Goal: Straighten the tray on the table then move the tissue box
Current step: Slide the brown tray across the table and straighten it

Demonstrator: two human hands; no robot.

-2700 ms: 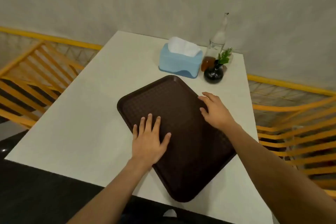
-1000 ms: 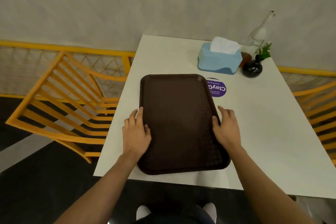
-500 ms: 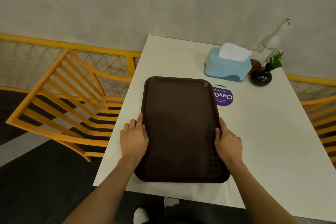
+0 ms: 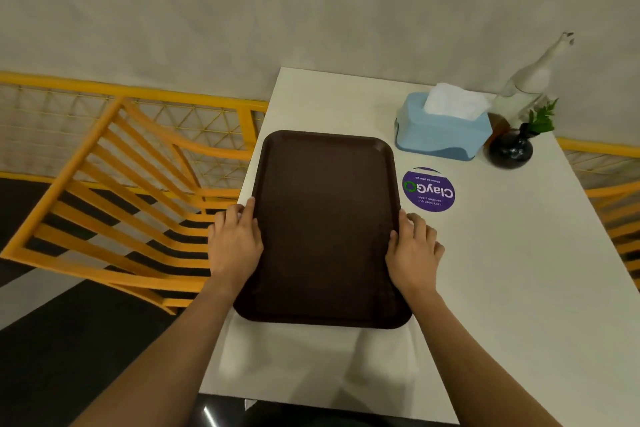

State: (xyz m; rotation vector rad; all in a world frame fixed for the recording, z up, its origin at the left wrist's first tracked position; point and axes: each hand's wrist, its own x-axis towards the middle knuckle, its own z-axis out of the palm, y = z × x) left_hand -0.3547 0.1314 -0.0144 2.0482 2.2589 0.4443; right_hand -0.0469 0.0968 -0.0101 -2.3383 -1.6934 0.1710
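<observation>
A dark brown tray (image 4: 325,218) lies flat on the white table (image 4: 519,288), its long sides running away from me and its left side along the table's left edge. My left hand (image 4: 235,243) grips the tray's left rim and my right hand (image 4: 414,250) grips its right rim. A light blue tissue box (image 4: 441,133) with white tissue sticking out stands beyond the tray's far right corner, apart from it.
A round purple sticker (image 4: 428,190) lies on the table right of the tray. A dark round vase with a green sprig (image 4: 510,149) and a glass bottle (image 4: 526,87) stand right of the box. Yellow chairs (image 4: 114,204) flank the table; a wall is behind.
The tray has turned from skewed to square with the table and slid toward the left edge and away from me. Both hands went from lying on it to gripping its long rims.
</observation>
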